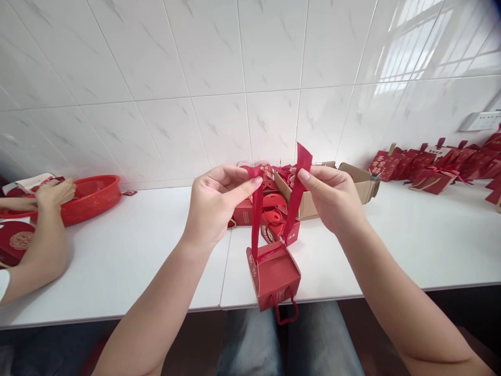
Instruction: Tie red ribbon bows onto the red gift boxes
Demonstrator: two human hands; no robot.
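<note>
Tiled wall [156, 52], white table [136, 261]. Left grip [215, 201] pinches one side of a ribbon [296, 201], right grip [331, 196] the other; box [278, 274] below, between them, by the table's near edge. Uneven pull or a slipped pinch could tip or drop it.
</note>
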